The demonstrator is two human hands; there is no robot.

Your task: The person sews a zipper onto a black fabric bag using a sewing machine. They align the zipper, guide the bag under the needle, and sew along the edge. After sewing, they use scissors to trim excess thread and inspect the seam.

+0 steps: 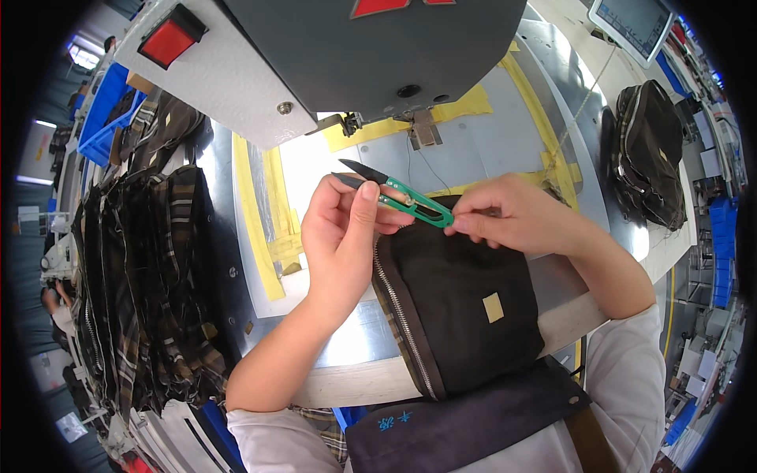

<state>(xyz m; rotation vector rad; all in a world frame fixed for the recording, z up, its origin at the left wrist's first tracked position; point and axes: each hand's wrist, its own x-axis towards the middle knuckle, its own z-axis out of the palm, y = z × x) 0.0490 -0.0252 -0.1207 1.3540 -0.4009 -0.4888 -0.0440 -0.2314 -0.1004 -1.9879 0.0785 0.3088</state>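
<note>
Green-handled thread snips [404,197] with dark blades are held up between my two hands, blades pointing to the upper left. My left hand [339,221] grips them near the blades, thumb on top. With closed fingers my right hand [509,214] pinches the rear end of the green handle. Beneath them lies a dark fabric pouch [457,307] with a long metal zipper along its left side and a small beige patch. A thin dark thread [430,167] runs from under the machine toward the pouch.
A large sewing machine head [386,55] overhangs the metal bed, which has yellow tape [272,229] on it. Dark plaid pieces [150,284] are piled at the left. Another dark pouch [649,154] lies at the right, near a screen [631,25]. A blue bin [110,114] stands far left.
</note>
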